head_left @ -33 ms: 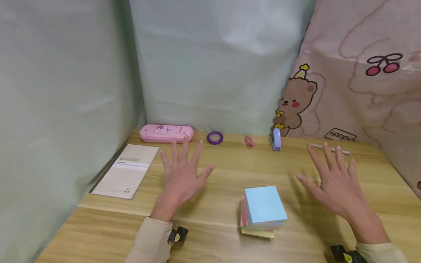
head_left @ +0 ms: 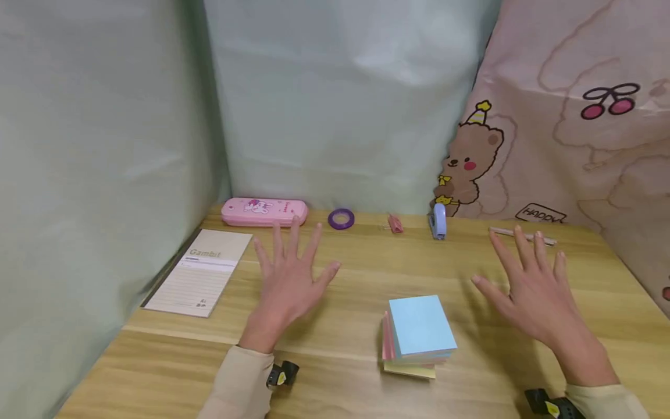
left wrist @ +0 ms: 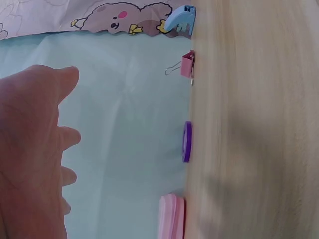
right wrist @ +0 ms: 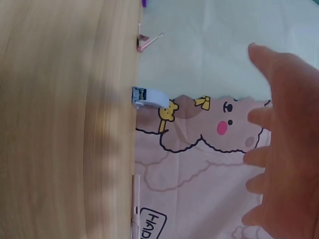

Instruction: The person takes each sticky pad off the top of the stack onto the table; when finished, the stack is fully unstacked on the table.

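Note:
My left hand (head_left: 289, 285) hovers over the table with its fingers spread, holding nothing. Beside it on the left lies a notebook (head_left: 201, 273) with "Gambit" on its cover, and beyond its fingertips is a pink pencil case (head_left: 264, 212). On the right, my right hand (head_left: 536, 291) is also spread above the wood, its fingertips overlapping a slim pen (head_left: 515, 234) in the head view. Between the hands, nearer to me, stands a stack of sticky notes (head_left: 423, 326), blue on top with pink and yellow below. Both wrist views show empty palms with extended fingers.
Along the back edge sit a purple tape roll (head_left: 341, 219), a pink binder clip (head_left: 395, 223) and a light blue stapler (head_left: 439, 222). Pale green sheeting (head_left: 340, 116) hangs behind and at left; a pink bear-print cloth (head_left: 555, 157) hangs at right.

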